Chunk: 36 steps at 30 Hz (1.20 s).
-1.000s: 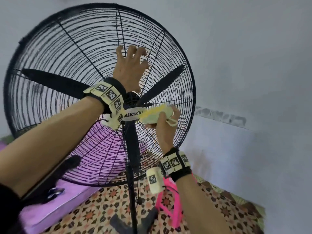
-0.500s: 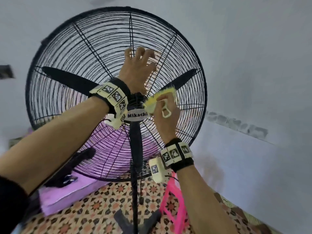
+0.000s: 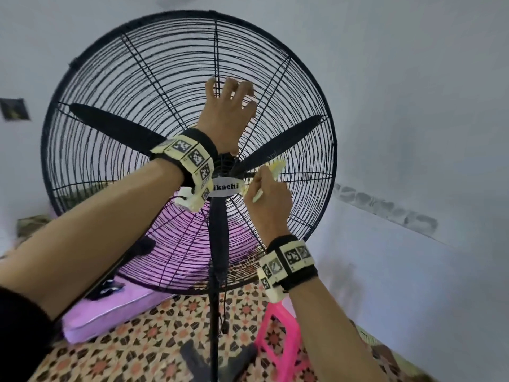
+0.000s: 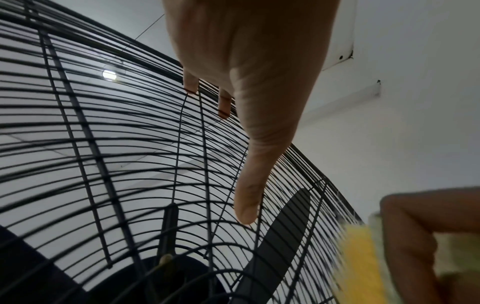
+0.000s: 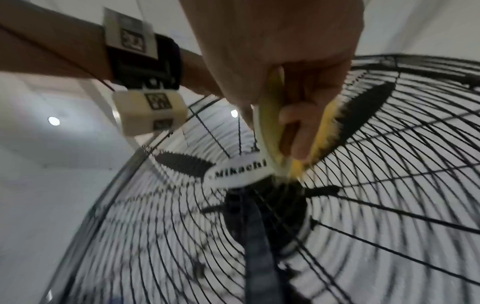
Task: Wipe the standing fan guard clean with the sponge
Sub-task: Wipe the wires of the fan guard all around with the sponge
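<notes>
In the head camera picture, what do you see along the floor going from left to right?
Purple cushion → fan pole → pink stool.

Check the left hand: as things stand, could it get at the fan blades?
Probably not. The left hand has its fingertips hooked on the guard wires, and the blades sit behind that close mesh, whose gaps look too narrow for a hand.
</notes>
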Motion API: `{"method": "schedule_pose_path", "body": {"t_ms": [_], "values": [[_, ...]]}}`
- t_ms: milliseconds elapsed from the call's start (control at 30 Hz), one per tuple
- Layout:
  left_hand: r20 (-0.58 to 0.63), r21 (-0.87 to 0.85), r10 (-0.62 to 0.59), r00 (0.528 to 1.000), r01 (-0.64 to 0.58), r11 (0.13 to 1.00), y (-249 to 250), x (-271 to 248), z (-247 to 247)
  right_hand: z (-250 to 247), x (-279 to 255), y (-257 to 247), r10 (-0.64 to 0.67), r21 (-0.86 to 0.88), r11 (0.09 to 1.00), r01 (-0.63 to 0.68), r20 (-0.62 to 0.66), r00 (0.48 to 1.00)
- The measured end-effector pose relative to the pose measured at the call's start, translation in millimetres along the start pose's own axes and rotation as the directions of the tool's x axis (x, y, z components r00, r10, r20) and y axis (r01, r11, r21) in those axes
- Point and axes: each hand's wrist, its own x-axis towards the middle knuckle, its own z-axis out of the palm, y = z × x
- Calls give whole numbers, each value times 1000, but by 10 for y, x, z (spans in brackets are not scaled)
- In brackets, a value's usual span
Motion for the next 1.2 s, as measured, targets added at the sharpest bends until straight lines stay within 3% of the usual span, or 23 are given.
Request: {"method": "schedule_pose_path", "body": {"t_ms": [133,167,233,333,400,500,567,700,800,900,1067,1200], "values": [[14,-28,-21,1000,22,999,23,-2,-9,-114,184,-34,62,358,933,-40,-51,997],[10,-36,-24,1000,25,999,19,-10,-2,-124,209,-12,77,378,925,-48,-62,995],[2,-43,-29,1000,29,999,23,-19,10,-151,211,62,118,299,947,-116,11,993],[-11,-38,-48,999,48,998,65,-13,4,-213,250,142,235,37,969,-245,183,955],[-15,-43,-60,998,60,997,103,-13,3,-273,331,119,200,114,968,-222,181,963],[-36,-47,-66,997,64,997,134,-9,16,-312,426,92,118,309,942,-127,49,992],[-35,-29,-59,998,58,998,125,-19,25,-277,413,155,168,255,951,-175,53,984],[-13,-21,-61,998,61,998,124,-9,5,-289,348,282,333,56,932,-357,251,909],[-5,-19,-75,997,75,997,134,-2,16,-412,424,179,216,254,935,-248,148,965],[-25,-22,-74,997,73,997,137,-14,34,-393,454,141,103,280,955,-94,-17,995],[-31,-33,-64,997,63,997,122,3,55,-380,272,344,304,192,927,-321,116,946],[-40,-46,-57,998,55,997,93,3,78,-522,450,259,180,273,943,-192,70,981]]}}
